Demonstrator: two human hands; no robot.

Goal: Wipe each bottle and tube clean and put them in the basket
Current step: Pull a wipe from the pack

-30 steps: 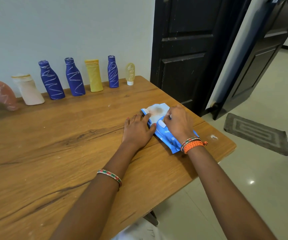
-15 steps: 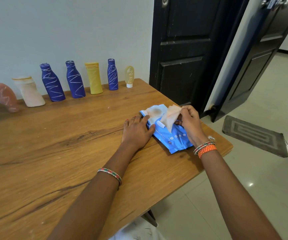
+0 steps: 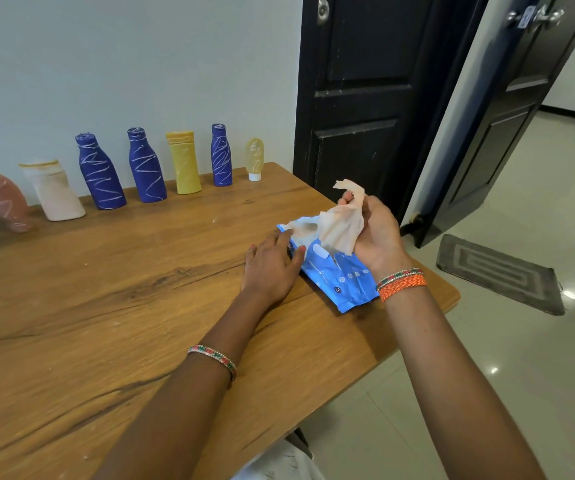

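Bottles and tubes (image 3: 147, 166), chalk-scribbled, are waiting upright along the wooden desk (image 3: 106, 306) by the wall; the left hand (image 3: 272, 265) is pressing flat, steadying the blue wipe packet (image 3: 341, 278), while right-hand fingers (image 3: 350, 199) are pinching a pale wipe (image 3: 341, 226) free.

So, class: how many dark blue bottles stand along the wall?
3. The left blue bottle stands beside the cream bottle, the middle blue bottle stands left of the yellow tube, and the slim blue bottle stands right of it. None looks hidden.

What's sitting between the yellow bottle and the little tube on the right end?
One blue bottle stands between the yellow bottle and the tube, seen in the head view.
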